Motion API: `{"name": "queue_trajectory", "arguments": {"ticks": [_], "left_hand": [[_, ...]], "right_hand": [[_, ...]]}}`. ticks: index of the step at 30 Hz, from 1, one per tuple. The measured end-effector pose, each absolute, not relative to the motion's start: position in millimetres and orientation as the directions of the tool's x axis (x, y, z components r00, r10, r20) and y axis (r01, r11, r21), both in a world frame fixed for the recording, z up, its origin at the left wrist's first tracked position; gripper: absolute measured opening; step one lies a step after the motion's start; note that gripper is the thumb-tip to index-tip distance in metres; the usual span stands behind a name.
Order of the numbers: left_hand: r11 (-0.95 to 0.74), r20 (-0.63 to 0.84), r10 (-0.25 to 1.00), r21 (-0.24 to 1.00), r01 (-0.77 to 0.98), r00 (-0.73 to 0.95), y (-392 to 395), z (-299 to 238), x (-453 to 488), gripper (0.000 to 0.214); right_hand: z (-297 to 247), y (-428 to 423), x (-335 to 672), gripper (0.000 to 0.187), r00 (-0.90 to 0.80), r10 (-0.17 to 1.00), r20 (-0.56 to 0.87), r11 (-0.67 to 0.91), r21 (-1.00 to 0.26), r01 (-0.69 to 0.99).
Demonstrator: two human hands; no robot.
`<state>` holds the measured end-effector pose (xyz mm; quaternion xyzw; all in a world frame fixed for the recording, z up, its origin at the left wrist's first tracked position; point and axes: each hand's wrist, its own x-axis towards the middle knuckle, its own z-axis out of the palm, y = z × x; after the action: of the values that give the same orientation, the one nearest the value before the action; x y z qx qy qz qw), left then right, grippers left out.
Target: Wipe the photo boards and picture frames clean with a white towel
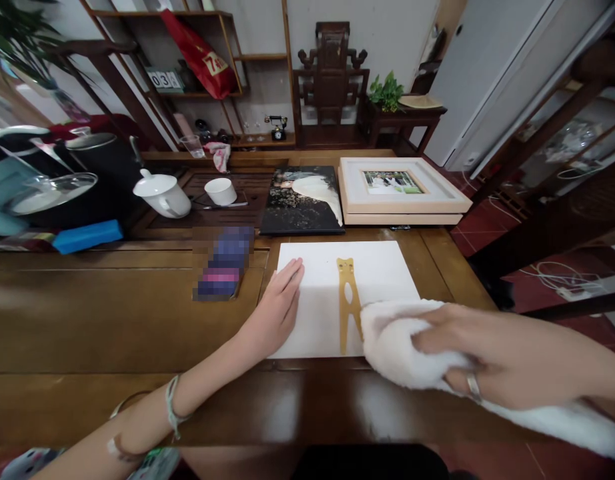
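Note:
A flat white board (317,313) lies on the table before me, with a gold-coloured A-shaped metal stand (348,293) on its upper face. My left hand (280,307) rests flat along the board's left edge, fingers stretched out and close together. Bunched in my right hand (467,347) is a fluffy white cloth (402,343), its front end over the board's lower right corner, touching or very near the stand's right leg. A tail of the cloth trails below the right wrist. Motion slightly blurs the right hand.
Behind the board lie a dark photo panel (302,200) and stacked pale wooden picture frames (405,207). Left of it is a pixelated phone-like object (225,263). A lidded white cup (162,193), small white bowl (221,191), blue block (87,237) and black pot (52,200) stand further left.

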<state>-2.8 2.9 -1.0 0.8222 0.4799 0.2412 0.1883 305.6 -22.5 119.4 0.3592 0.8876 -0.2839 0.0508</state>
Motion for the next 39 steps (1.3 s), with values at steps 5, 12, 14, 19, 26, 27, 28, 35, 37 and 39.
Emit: {"name": "queue_trajectory", "arguments": {"ticks": [5,12,14,19,26,27,28,35,37,39], "left_hand": [[-0.465,0.2,0.882,0.528,0.711,0.427,3,0,-2,0.048],[-0.459,0.202,0.884,0.55,0.698,0.422,3,2,-2,0.048],[-0.446,0.2,0.889,0.58,0.682,0.411,4,3,-2,0.048],[-0.342,0.209,0.936,0.736,0.585,0.284,7,10,-3,0.045],[-0.14,0.12,0.989,0.941,0.307,0.084,14,16,-17,0.041],[-0.121,0.107,0.992,0.963,0.239,0.073,16,14,-18,0.041],[-0.104,0.095,0.993,0.98,0.17,0.064,18,12,-20,0.041],[-0.17,0.149,0.984,0.955,0.242,0.101,19,13,-20,0.042],[-0.295,0.226,0.953,0.844,0.449,0.2,15,14,-18,0.039],[-0.394,0.26,0.917,0.716,0.577,0.303,11,14,-16,0.042]], "right_hand": [[98,38,305,0.013,-0.715,0.681,-0.156,0.625,-0.385,0.679],[84,43,288,0.007,-0.691,0.722,-0.036,0.667,-0.231,0.709],[94,24,283,0.007,-0.712,0.688,-0.141,0.673,-0.245,0.698],[109,16,267,0.011,-0.664,0.734,-0.147,0.645,-0.156,0.748],[77,48,188,0.032,-0.788,0.616,0.005,0.787,0.025,0.616],[72,46,177,0.034,-0.819,0.573,0.03,0.818,0.046,0.573],[68,42,169,0.035,-0.848,0.527,0.051,0.846,0.065,0.53],[69,-29,184,0.023,-0.971,0.229,0.075,0.973,-0.022,0.228],[76,-43,200,0.023,-0.974,0.215,0.07,0.975,-0.077,0.21],[81,-44,216,0.024,-0.958,0.282,0.051,0.954,-0.116,0.275]]}}
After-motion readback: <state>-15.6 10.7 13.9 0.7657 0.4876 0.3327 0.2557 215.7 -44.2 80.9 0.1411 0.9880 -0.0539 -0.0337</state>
